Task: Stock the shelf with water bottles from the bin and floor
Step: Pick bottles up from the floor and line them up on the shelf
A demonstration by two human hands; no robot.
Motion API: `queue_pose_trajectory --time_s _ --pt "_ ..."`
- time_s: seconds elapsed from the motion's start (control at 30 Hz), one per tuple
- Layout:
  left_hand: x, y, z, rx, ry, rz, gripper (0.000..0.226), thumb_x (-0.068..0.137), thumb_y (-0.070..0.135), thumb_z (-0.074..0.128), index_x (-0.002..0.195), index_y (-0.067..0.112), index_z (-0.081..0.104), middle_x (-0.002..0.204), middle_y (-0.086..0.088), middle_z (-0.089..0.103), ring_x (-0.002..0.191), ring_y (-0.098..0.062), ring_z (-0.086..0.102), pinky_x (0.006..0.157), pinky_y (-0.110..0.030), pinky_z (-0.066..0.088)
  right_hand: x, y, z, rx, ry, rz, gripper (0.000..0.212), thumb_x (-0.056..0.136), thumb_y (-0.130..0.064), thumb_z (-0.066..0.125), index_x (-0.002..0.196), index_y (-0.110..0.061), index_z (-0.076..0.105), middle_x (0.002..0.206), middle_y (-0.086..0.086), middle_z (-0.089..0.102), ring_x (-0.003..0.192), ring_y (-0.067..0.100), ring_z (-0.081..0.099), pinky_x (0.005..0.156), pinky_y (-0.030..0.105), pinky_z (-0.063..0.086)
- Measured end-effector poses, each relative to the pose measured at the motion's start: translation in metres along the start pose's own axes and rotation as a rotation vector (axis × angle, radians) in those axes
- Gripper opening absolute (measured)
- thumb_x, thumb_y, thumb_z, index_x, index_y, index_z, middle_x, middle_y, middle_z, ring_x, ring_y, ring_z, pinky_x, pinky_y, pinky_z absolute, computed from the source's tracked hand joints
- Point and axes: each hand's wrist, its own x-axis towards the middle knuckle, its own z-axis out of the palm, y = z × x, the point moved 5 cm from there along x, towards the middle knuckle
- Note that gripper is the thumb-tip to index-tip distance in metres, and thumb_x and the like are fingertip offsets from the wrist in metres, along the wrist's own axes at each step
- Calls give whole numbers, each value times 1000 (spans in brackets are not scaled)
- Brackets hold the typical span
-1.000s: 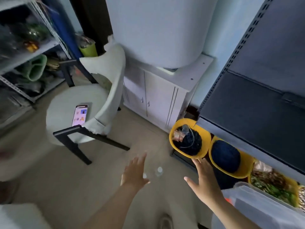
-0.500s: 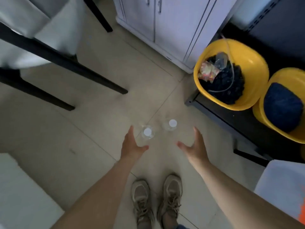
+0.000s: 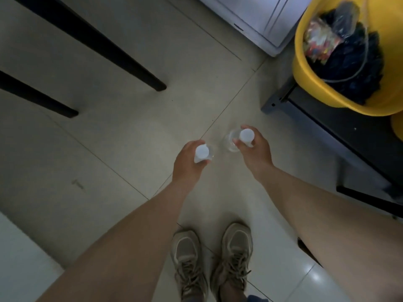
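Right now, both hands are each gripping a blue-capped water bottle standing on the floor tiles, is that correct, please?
Not quite: the caps are white, not blue. The head view shows the left hand gripping one water bottle and the right hand gripping the other bottle over the floor tiles.
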Motion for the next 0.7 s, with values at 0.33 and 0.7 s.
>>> queue_pose_trajectory --time_s 0.33,0.7 --pt "-58 69 -67 -155 146 -133 54 73 30 77 121 20 57 117 1 61 108 -18 57 92 -30 46 -75 -76 -65 110 38 -125 21 84 -21 69 99 -25 56 89 -15 58 82 -2 55 69 3 40" --pt "-211 319 -218 -154 168 182 43 60 47 76 90 19 66 89 -5 70 84 -23 67 78 -43 55 -265 -292 -232 298 122 -407 16 83 -18 69 93 -28 61 100 -3 67 91 7 62 81 21 49"
